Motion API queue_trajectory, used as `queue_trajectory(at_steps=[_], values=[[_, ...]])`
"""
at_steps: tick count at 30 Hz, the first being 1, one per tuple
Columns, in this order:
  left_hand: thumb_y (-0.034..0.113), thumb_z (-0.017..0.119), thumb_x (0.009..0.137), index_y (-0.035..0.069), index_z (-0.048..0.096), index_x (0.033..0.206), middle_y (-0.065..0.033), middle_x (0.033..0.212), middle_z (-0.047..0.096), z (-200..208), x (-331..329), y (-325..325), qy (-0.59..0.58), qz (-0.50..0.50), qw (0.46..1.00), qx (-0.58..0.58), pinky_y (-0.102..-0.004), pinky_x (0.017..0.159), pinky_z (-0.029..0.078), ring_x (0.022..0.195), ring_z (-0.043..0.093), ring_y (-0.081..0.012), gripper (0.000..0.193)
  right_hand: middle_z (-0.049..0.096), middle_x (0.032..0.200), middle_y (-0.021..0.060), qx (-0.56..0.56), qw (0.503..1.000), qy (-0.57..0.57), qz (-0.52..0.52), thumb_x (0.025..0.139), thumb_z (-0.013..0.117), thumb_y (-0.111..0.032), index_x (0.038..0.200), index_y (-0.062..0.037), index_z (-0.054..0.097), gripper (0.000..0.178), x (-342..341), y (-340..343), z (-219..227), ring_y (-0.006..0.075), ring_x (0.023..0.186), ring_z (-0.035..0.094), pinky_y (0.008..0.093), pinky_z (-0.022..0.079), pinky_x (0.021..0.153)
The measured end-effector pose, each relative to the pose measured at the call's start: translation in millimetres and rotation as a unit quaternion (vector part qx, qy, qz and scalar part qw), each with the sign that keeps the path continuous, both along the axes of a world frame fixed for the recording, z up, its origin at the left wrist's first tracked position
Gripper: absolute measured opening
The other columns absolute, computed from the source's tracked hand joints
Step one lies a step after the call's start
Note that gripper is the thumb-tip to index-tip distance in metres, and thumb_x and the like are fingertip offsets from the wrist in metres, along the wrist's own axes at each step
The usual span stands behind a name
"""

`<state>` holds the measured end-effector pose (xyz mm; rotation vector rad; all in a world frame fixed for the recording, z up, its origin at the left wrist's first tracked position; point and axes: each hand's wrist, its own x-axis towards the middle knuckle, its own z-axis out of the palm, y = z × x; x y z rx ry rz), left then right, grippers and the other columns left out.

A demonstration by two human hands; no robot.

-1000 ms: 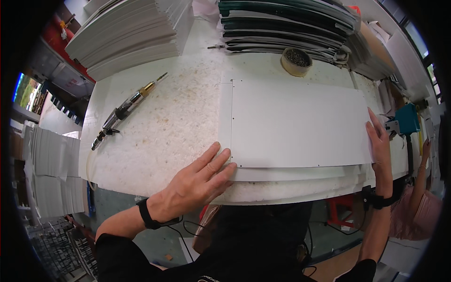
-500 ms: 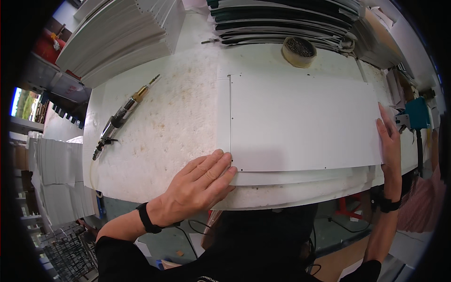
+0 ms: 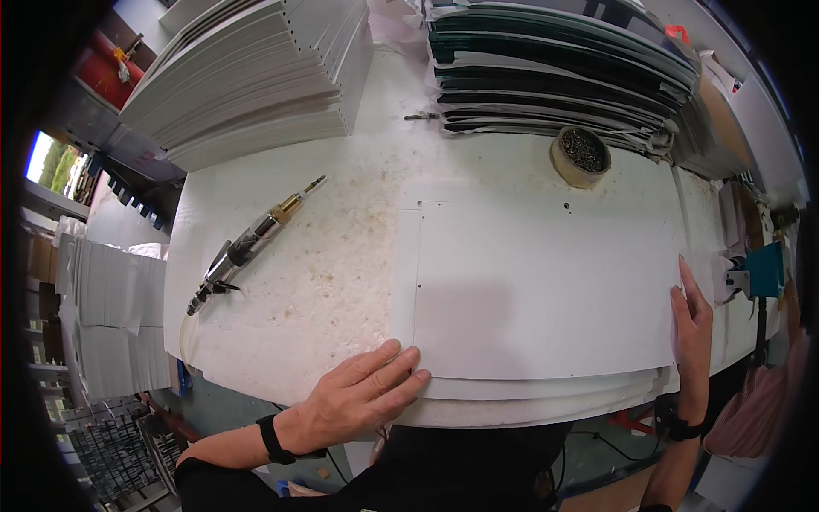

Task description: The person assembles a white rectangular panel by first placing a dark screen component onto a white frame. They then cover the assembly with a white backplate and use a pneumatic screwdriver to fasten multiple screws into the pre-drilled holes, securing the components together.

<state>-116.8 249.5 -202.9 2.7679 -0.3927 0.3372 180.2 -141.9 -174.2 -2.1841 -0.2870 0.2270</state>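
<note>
White panel (image 3: 546,290) is laid flat on the tabletop (image 3: 281,341), long axis left-to-right, pretty much bracketed by left hand (image 3: 351,401) (near-left corner, fingers slightly apart) and right hand (image 3: 694,334) (right edge, pinched or not can't really be told).

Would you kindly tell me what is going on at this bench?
A person's left hand rests at the near left corner of a flat, white, rectangular sheet, and their right hand is at its right edge. A silver, black and gold cylindrical power tool lies to the left, in neither hand. A round, tan tub of small dark pieces stands beyond the sheet.
</note>
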Motion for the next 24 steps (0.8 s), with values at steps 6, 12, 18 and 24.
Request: queue_trajectory(at_steps=[6, 12, 18, 24], values=[[0.014, 0.083, 0.081, 0.012, 0.064, 0.135, -0.0111, 0.141, 0.062, 9.1, 11.0, 16.3, 0.039, -0.041, 0.996, -0.065, -0.0366, 0.1, 0.057, 0.124, 0.063, -0.0291, 0.057, 0.061, 0.143, 0.0197, -0.029, 0.998, -0.059, -0.011, 0.104, 0.056, -0.021, 0.154, -0.0013, 0.05, 0.054, 3.1, -2.5, -5.8, 0.0221, 0.128, 0.058, 0.0318, 0.039, 0.114], [0.021, 0.093, 0.075, 0.009, 0.051, 0.145, -0.0124, 0.129, 0.061, 30.7, 33.9, 32.2, 0.184, 0.066, 0.949, -0.245, -0.0335, 0.088, 0.06, 0.104, 0.067, -0.0241, 0.082, 0.061, 0.145, 0.0172, -0.044, 0.996, -0.072, -0.017, 0.104, 0.059, -0.025, 0.152, -0.0026, 0.052, 0.053, 1.3, -6.5, -10.5, 0.0222, 0.131, 0.057, 0.0326, 0.036, 0.116], [0.036, 0.089, 0.079, 0.003, 0.048, 0.113, -0.0139, 0.107, 0.056, 47.3, 78.3, 36.9, 0.287, 0.021, 0.951, -0.115, -0.0371, 0.075, 0.055, 0.085, 0.064, -0.0244, 0.063, 0.062, 0.143, 0.0154, -0.001, 0.999, -0.044, -0.02, 0.105, 0.058, -0.026, 0.152, -0.0049, 0.053, 0.052, 4.8, -9.6, -11.7, 0.0204, 0.13, 0.057, 0.0308, 0.036, 0.115], [0.037, 0.085, 0.084, 0.001, 0.044, 0.106, -0.0215, 0.099, 0.056, 63.1, 103.4, 32.1, 0.355, -0.012, 0.932, -0.065, -0.0476, 0.074, 0.051, 0.083, 0.062, -0.0405, 0.059, 0.065, 0.139, 0.0155, -0.033, 0.997, -0.063, -0.021, 0.105, 0.058, -0.027, 0.152, -0.0068, 0.054, 0.051, 5.0, -9.6, -10.5, 0.0196, 0.125, 0.06, 0.0294, 0.04, 0.111]])
